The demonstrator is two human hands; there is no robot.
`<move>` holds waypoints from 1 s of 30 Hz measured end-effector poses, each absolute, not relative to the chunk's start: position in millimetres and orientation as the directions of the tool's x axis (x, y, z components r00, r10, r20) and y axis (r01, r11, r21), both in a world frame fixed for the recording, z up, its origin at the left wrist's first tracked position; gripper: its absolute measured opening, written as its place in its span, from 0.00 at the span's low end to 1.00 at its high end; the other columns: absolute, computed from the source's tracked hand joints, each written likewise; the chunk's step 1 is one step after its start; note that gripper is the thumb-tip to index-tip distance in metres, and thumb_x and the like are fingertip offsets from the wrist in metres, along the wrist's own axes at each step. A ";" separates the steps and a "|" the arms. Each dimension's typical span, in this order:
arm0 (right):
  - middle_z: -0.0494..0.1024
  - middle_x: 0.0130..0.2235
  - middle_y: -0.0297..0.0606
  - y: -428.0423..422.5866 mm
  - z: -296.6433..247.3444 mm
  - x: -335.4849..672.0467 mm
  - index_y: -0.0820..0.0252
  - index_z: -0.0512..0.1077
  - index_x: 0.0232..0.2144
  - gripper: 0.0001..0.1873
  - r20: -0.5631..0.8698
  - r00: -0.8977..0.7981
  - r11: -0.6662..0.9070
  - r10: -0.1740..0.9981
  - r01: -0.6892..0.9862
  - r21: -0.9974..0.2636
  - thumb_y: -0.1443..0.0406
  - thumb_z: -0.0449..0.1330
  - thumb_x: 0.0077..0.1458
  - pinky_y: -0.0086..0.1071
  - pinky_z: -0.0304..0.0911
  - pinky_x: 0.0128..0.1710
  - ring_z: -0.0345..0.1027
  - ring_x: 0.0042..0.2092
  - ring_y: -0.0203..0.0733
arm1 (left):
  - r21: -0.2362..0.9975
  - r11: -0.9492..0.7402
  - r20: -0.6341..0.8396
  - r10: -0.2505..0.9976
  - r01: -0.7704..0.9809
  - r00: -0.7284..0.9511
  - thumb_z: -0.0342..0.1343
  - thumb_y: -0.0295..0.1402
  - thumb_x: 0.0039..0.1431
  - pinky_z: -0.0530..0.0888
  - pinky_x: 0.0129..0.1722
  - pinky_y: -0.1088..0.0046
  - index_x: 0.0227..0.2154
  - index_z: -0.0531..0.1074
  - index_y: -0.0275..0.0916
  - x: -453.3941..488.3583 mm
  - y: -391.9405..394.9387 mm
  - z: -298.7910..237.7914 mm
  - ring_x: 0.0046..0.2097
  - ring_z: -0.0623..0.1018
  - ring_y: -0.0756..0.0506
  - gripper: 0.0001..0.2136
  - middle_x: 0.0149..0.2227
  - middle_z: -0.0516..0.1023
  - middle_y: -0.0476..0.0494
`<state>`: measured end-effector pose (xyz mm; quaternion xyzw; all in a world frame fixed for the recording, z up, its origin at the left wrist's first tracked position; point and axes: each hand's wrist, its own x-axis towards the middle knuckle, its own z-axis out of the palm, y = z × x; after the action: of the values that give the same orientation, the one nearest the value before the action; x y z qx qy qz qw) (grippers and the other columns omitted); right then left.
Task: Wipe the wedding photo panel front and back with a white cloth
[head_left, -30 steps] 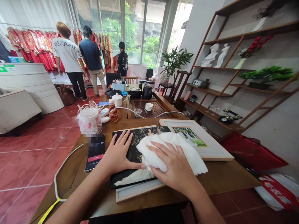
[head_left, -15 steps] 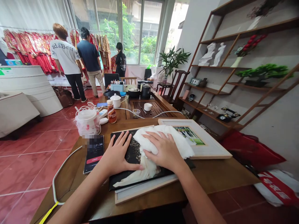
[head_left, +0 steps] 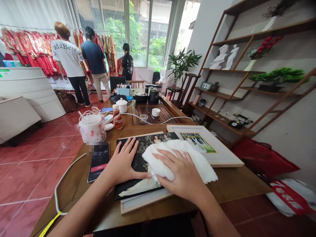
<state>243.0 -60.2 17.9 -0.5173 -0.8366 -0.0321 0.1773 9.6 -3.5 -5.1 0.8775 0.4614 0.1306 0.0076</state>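
Note:
A dark photo print (head_left: 145, 148) lies on a pale wooden frame (head_left: 143, 205) at the near edge of the wooden table (head_left: 237, 184). My left hand (head_left: 123, 163) lies flat on the print's left part, fingers spread. My right hand (head_left: 181, 172) presses a white cloth (head_left: 197, 161) onto the print's right part, fingers stretched over it. A second framed photo (head_left: 204, 144) in a white frame sits just right of the cloth.
A phone (head_left: 98, 159) lies left of the print, with a white cable (head_left: 64, 177) beside it. Behind it stand a bagged white container (head_left: 91, 126), a bottle (head_left: 118, 117) and a tea tray (head_left: 158, 113). Three people stand at a clothes rack (head_left: 32, 49) far left. Shelves (head_left: 247, 72) fill the right wall.
My right hand and the cloth slid away over the print to its upper part, then came back toward me and to the right. My left hand stayed flat on the print.

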 end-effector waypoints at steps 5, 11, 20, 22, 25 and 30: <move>0.66 0.60 0.29 -30.3 21.1 237.9 0.44 0.64 0.56 0.26 0.352 -0.398 0.462 0.847 0.879 -0.119 0.53 0.55 0.54 0.49 0.51 0.50 0.58 0.55 0.53 | 0.135 -0.583 0.222 0.806 0.801 0.549 0.47 0.70 0.43 0.44 0.63 0.45 0.67 0.44 0.33 8.2 -2.8 -5.9 0.68 0.46 0.31 0.56 0.68 0.46 0.33; 0.66 0.60 0.30 -20.9 20.6 235.2 0.44 0.64 0.56 0.26 0.362 -0.395 0.461 0.844 0.880 -0.114 0.53 0.55 0.55 0.49 0.51 0.50 0.59 0.55 0.53 | 0.127 -0.569 0.222 0.815 0.813 0.536 0.47 0.69 0.44 0.45 0.63 0.45 0.67 0.44 0.33 8.0 -3.3 -6.0 0.68 0.46 0.32 0.55 0.68 0.47 0.34; 0.66 0.60 0.34 -63.1 18.3 242.8 0.44 0.64 0.57 0.28 0.339 -0.411 0.474 0.846 0.871 -0.127 0.55 0.57 0.53 0.51 0.50 0.50 0.58 0.54 0.56 | 0.142 -0.573 0.239 0.811 0.807 0.534 0.47 0.69 0.43 0.46 0.63 0.46 0.67 0.46 0.34 8.5 -4.7 -3.2 0.68 0.47 0.31 0.55 0.68 0.49 0.33; 0.66 0.60 0.35 -61.5 19.2 243.9 0.44 0.64 0.57 0.28 0.335 -0.414 0.476 0.846 0.870 -0.127 0.55 0.57 0.53 0.51 0.50 0.50 0.58 0.54 0.57 | 0.141 -0.578 0.240 0.807 0.804 0.539 0.47 0.69 0.44 0.46 0.63 0.46 0.67 0.45 0.34 7.7 -4.8 -3.4 0.68 0.47 0.32 0.55 0.68 0.48 0.33; 0.67 0.60 0.33 -48.5 21.0 242.8 0.45 0.65 0.56 0.27 0.337 -0.411 0.473 0.847 0.872 -0.124 0.54 0.57 0.53 0.50 0.51 0.50 0.59 0.54 0.56 | 0.142 -0.577 0.226 0.810 0.804 0.542 0.46 0.70 0.43 0.45 0.64 0.46 0.67 0.45 0.33 7.0 -4.9 -2.9 0.68 0.47 0.32 0.55 0.68 0.47 0.33; 0.68 0.59 0.33 -19.6 21.0 236.4 0.46 0.66 0.55 0.26 0.384 -0.387 0.460 0.838 0.880 -0.116 0.53 0.56 0.54 0.49 0.51 0.50 0.60 0.53 0.54 | 0.137 -0.577 0.209 0.812 0.806 0.546 0.47 0.69 0.45 0.43 0.64 0.46 0.67 0.45 0.34 6.6 -4.4 -2.6 0.68 0.46 0.33 0.54 0.68 0.46 0.34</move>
<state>236.4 -19.6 21.0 -0.5170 -0.8310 -0.0533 0.1980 6.6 -4.4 -2.6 0.8790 0.4599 0.1253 0.0122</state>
